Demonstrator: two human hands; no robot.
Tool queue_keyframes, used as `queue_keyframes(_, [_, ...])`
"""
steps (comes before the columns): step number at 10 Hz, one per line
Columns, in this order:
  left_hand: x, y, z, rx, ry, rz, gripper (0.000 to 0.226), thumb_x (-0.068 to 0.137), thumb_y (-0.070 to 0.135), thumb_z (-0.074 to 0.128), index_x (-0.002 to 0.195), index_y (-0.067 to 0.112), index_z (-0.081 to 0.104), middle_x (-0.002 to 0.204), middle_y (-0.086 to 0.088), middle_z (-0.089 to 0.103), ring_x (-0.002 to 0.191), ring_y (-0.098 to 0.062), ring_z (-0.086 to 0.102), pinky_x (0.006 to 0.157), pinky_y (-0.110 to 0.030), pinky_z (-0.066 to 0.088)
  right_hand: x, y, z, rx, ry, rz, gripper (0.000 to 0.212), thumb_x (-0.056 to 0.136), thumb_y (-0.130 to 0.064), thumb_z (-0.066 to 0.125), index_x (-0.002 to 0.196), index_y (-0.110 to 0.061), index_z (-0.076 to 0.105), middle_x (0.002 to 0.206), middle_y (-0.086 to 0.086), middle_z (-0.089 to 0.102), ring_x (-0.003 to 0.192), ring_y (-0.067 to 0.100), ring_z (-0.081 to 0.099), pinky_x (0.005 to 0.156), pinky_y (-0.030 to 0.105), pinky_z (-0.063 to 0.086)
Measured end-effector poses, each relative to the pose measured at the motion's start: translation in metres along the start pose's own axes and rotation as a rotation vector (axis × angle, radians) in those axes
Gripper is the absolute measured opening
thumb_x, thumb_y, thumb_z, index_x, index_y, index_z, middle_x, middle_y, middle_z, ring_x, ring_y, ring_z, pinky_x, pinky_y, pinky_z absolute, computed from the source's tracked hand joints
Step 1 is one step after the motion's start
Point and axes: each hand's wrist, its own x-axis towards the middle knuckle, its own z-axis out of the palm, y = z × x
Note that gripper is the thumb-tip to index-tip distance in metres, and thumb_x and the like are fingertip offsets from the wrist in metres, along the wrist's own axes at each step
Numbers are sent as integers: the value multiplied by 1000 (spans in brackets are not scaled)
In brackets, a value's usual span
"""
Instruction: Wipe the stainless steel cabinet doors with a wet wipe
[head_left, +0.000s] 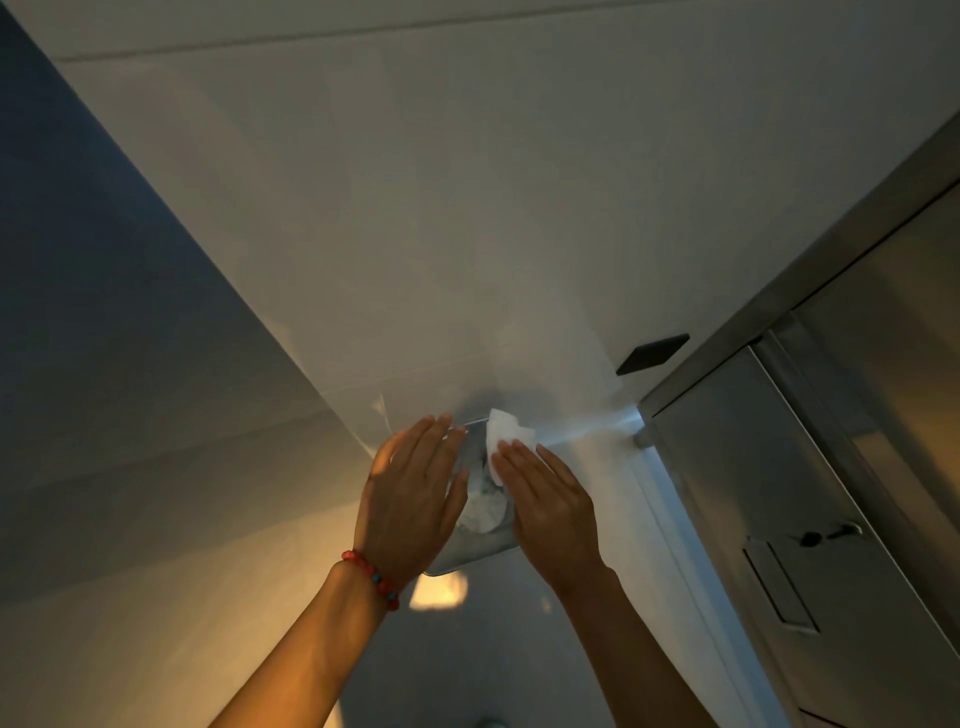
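A shiny metal dispenser (475, 556) is fixed to the pale wall, with crumpled white wipes showing in its opening. My left hand (410, 499), a red bead bracelet at its wrist, rests flat against the dispenser's left side with straight fingers. My right hand (545, 499) holds a white wet wipe (506, 426) at the dispenser's top. The wipe sticks out past the fingertips and the thumb is hidden under the hand. The stainless steel cabinet doors (769, 483) stand to the right, apart from both hands.
A small latch knob (831, 532) and a recessed rectangular panel (779, 587) sit on the nearest cabinet door. A dark rectangular plate (652, 353) is set in the pale surface near the cabinet's corner. A bright warm light patch (439, 590) glows below the dispenser.
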Motion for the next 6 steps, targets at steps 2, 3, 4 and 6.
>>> queue_keyframes(2, [-5, -4, 8, 14, 6, -7, 60, 100, 33, 19, 105, -3, 68, 108, -20, 67, 98, -35, 66, 82, -51, 51, -3, 0, 15, -20, -7, 20, 55, 42, 4, 91, 94, 3, 73, 99, 15, 72, 93, 26, 69, 80, 44, 54])
queue_keyframes(3, [-5, -3, 6, -8, 3, -11, 62, 100, 33, 18, 106, -3, 68, 109, -19, 67, 99, -34, 66, 83, -50, 51, -3, 1, 21, -41, -66, 97, 58, 46, -1, 92, 100, 3, 71, 106, 18, 69, 99, 29, 67, 83, 48, 52])
queue_keyframes(4, [-3, -5, 7, -3, 21, -15, 58, 99, 32, 22, 105, -3, 68, 109, -19, 67, 98, -34, 66, 82, -51, 52, -5, 4, 27, -82, -110, 139, 59, 55, 3, 85, 111, 4, 66, 119, 20, 63, 111, 34, 60, 87, 52, 51])
queue_keyframes(6, [-4, -5, 7, 18, 24, 0, 45, 87, 25, 38, 105, -4, 68, 109, -21, 66, 99, -36, 65, 83, -53, 51, -5, -2, 19, -72, -70, 133, 43, 98, -23, 33, 118, 2, 62, 126, 18, 59, 118, 32, 56, 96, 51, 42])
